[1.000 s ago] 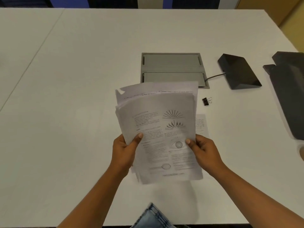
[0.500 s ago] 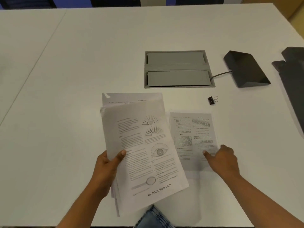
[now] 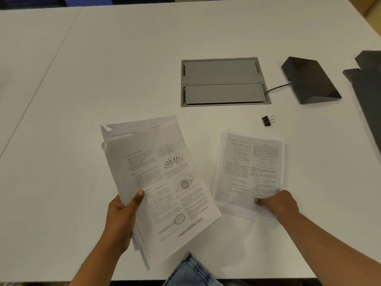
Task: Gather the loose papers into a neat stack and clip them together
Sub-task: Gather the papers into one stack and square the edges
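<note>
My left hand [image 3: 123,211] grips an uneven bundle of printed papers [image 3: 156,172] by its left edge, thumb on the top sheet with the eye diagrams; the sheets behind stick out at the top and bottom. To the right, my right hand [image 3: 276,205] pinches the lower right corner of a second small set of printed sheets [image 3: 249,168], lifted slightly off the white table [image 3: 103,69]. A black binder clip [image 3: 267,120] lies on the table just beyond those sheets, apart from both hands.
A grey cable hatch [image 3: 224,81] is set into the table behind the papers. A dark wedge-shaped device [image 3: 309,81] with a cable sits to its right, and a dark flat object [image 3: 369,96] lies at the right edge. The table's near edge is just below my arms.
My right hand let go of the bundle, moved right and took hold of the sheets lying on the table. The left hand carried the bundle left and lower.
</note>
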{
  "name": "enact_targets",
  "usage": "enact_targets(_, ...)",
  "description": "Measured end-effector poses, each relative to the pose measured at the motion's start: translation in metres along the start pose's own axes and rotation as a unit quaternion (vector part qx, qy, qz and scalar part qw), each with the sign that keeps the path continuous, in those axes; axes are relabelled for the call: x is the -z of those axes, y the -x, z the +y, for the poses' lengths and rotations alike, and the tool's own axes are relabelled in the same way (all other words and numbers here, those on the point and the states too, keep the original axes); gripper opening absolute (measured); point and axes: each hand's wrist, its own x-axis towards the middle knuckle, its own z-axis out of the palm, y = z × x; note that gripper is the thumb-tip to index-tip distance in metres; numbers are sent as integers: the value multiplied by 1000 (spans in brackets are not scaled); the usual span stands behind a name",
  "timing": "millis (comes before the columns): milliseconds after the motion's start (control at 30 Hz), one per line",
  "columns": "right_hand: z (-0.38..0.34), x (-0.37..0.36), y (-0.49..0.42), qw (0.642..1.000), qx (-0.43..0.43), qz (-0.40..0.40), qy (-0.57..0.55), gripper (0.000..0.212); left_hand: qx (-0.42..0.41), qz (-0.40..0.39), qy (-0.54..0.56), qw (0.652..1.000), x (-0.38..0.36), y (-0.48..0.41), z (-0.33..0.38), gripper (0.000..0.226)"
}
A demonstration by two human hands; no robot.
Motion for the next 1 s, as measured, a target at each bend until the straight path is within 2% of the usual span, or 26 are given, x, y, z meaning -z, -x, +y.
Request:
enact_targets(100, 6, 0, 1, 998, 14, 9, -55, 46, -2, 7, -9, 1000, 1, 0, -3, 25)
enact_targets(200, 11, 2, 0, 994, 49, 25, -99, 33, -1, 14, -20, 1000, 5, -1, -4, 22)
enact_targets(300, 20, 12, 1, 981, 75, -11, -179, 43, -4, 21, -38, 999, 13, -2, -3, 23)
enact_targets(400, 23, 27, 15, 949, 101, -65, -291, 27, -16, 30, -44, 998, 25, -3, 0, 13)
enact_targets(433, 24, 33, 20, 941, 110, -81, -309, 34, -21, 33, -43, 998, 28, -3, 1, 10)
enact_targets(533, 29, 47, 29, 925, 144, -119, -330, 82, -21, 35, -34, 999, 31, -4, 3, 8)
enact_targets(567, 30, 49, 32, 919, 152, -128, -340, 87, -20, 34, -32, 999, 31, -4, 3, 8)
enact_targets(633, 30, 54, 37, 909, 168, -142, -353, 80, -18, 31, -30, 999, 28, -4, 2, 8)
enact_targets(767, 23, 59, 51, 895, 183, -171, -368, 44, -14, 17, -32, 999, 15, -3, 0, 11)
enact_targets(1000, 4, 58, 80, 892, 219, -214, -332, 42, 8, -76, -19, 997, -25, 11, 0, 26)
